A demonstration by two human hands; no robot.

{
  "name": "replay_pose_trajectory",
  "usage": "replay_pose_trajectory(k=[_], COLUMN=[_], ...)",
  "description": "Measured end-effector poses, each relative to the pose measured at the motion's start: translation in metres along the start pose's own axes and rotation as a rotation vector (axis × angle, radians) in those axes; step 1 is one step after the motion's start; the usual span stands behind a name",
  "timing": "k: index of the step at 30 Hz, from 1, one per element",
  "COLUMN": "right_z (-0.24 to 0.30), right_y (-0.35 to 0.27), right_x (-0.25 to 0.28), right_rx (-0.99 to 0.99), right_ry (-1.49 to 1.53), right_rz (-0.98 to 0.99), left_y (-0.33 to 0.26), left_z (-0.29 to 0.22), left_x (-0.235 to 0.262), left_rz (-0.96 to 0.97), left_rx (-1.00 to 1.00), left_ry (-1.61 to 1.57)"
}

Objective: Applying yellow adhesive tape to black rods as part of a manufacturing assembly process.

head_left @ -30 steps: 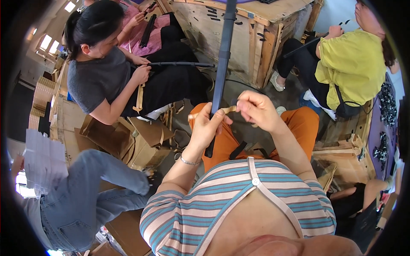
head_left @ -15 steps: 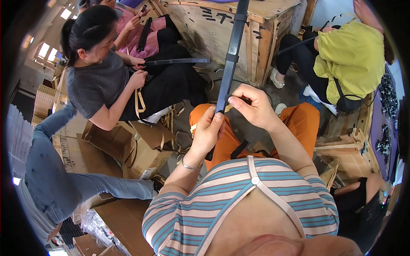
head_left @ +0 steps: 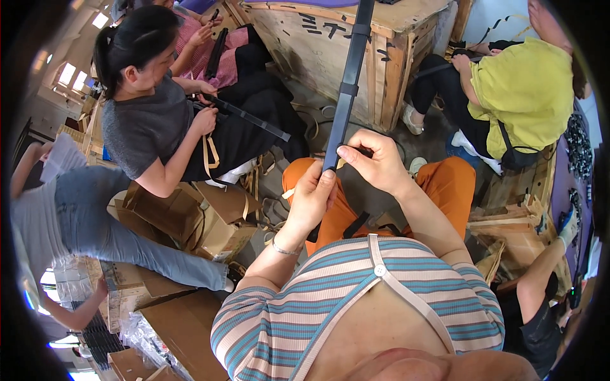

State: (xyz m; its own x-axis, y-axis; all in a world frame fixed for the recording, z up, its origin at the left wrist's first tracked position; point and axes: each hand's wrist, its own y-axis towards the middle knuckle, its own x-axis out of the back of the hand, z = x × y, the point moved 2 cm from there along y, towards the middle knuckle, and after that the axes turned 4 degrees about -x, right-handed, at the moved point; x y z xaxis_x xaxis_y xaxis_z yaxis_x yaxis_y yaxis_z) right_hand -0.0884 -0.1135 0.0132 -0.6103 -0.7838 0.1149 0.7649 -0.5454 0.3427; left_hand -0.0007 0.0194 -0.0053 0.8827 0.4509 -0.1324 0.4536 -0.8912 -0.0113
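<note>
Where both bare hands meet, one black bar (head_left: 354, 59), long and slim, held slanting over the lap; far end beyond the upper edge of view.

Left hand (head_left: 312, 193): closed around the bar's near end, thumb on top. Right hand (head_left: 378, 162): narrow pinch of thumb and forefinger beside the bar, on what appears to be a short dark strip (head_left: 364, 151); its full length is hidden by the fingers. Pale strip (head_left: 340, 163): one small piece, between the bar and the right hand. Pale tip (head_left: 289, 192): at the outer side of the left hand; whether joined to the pale strip cannot be told.

Work on the bar, as judged: two places look finished, the far band (head_left: 361, 30) and the middle band (head_left: 348, 88), both lying close around it. A third place, at the fingers, looks unfinished, the dark strip not yet flat against the bar. Any places beyond the view cannot be counted.

Surroundings: orange trousers (head_left: 454, 187) beneath the hands; wooden crate (head_left: 311, 54) ahead; open cardboard box (head_left: 227, 241) to the left; co-worker in grey (head_left: 143, 120), also holding a dark bar (head_left: 251, 118); co-worker in yellow (head_left: 524, 95) to the right.
</note>
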Motion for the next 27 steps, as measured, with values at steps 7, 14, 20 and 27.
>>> replay_pose_trajectory(k=[7, 14, 20, 27], right_z=[0.001, -0.015, -0.01, 0.027], right_y=[0.002, 0.002, -0.006, -0.028], right_x=[-0.004, -0.012, -0.02, -0.028], right_rx=[-0.176, -0.223, -0.195, 0.043], right_ry=[0.073, 0.158, 0.246, 0.308], right_rz=[-0.038, 0.064, 0.084, 0.084], left_y=[0.004, -0.002, -0.011, -0.03], left_z=[0.005, 0.003, 0.0, -0.003], left_x=[-0.003, -0.004, 0.004, 0.022], left_rz=[-0.056, -0.099, -0.107, -0.147], left_rx=[-0.072, -0.069, -0.058, -0.083], left_ry=[0.096, 0.105, 0.057, 0.115])
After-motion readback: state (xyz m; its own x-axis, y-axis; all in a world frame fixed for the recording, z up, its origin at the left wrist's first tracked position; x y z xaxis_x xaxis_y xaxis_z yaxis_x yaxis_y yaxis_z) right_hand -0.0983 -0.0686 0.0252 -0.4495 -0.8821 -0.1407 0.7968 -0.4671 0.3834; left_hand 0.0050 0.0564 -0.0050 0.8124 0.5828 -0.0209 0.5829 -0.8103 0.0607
